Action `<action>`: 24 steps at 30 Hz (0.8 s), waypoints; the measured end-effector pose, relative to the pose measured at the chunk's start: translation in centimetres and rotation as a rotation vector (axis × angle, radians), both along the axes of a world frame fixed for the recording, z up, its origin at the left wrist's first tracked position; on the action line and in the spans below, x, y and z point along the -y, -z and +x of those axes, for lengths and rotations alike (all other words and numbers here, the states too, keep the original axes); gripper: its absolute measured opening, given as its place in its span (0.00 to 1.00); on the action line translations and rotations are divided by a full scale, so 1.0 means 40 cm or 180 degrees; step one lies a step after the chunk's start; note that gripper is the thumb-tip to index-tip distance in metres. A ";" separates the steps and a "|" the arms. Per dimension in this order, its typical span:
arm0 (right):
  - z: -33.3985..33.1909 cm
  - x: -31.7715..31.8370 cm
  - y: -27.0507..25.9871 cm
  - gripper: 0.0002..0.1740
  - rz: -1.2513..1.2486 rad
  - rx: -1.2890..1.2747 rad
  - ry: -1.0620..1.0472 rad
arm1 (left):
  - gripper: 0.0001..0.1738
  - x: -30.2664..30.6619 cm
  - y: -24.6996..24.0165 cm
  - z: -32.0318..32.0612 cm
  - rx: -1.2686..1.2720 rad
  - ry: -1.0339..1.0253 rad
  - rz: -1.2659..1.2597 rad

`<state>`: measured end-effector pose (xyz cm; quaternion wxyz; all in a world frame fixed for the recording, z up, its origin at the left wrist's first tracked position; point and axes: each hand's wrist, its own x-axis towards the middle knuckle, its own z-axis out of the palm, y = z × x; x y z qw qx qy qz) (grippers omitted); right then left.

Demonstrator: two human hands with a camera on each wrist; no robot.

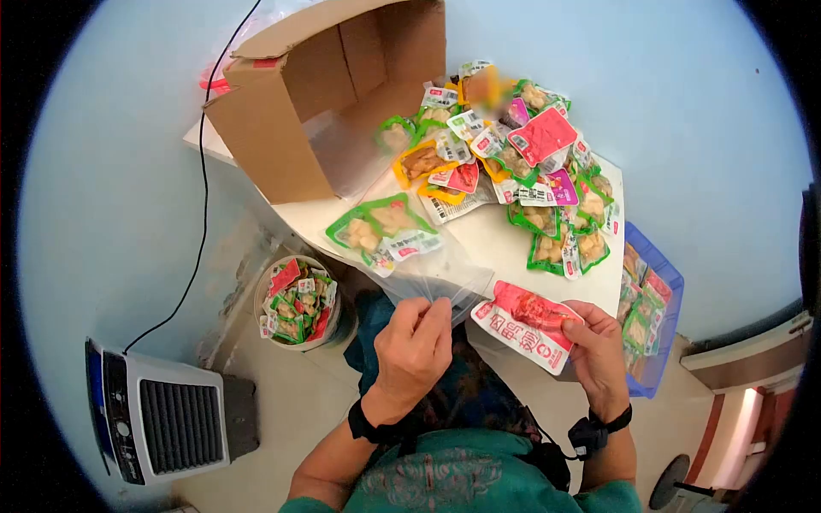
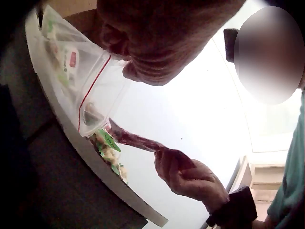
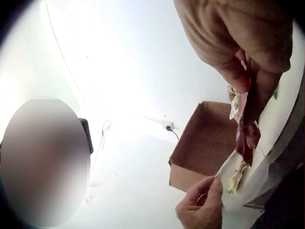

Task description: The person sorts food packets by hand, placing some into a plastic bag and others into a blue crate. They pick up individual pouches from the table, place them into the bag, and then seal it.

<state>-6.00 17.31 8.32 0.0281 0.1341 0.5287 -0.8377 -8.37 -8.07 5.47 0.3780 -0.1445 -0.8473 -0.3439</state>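
My left hand (image 1: 413, 352) pinches the edge of a clear zip bag (image 1: 445, 272) that lies partly over the table's front edge. Inside the bag, toward its far end, are green-edged snack packets (image 1: 382, 226). A red line runs along the bag's mouth in the left wrist view. A red and white snack packet (image 1: 524, 325) is held between the thumb and fingers of my right hand (image 1: 601, 349), just right of the bag's mouth. Seen from the left wrist, this packet is nearly edge-on, its far end close to the bag's opening.
A heap of mixed snack packets (image 1: 539, 162) covers the back right of the white table (image 1: 492, 235). An open cardboard box (image 1: 282, 128) lies at the back left. Below stand a bucket of packets (image 1: 299, 344), a blue basket (image 1: 671, 333) and an air cooler (image 1: 171, 415).
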 end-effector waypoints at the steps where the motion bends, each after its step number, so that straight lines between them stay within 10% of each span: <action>1: 0.007 0.001 -0.006 0.16 -0.0075 0.0030 -0.0060 | 0.11 -0.001 0.002 0.001 0.0017 0.0012 -0.0003; 24: -0.133 0.248 0.115 0.23 -0.1327 -0.0212 -0.1142 | 0.13 -0.003 -0.017 -0.007 -0.0147 0.0017 -0.0081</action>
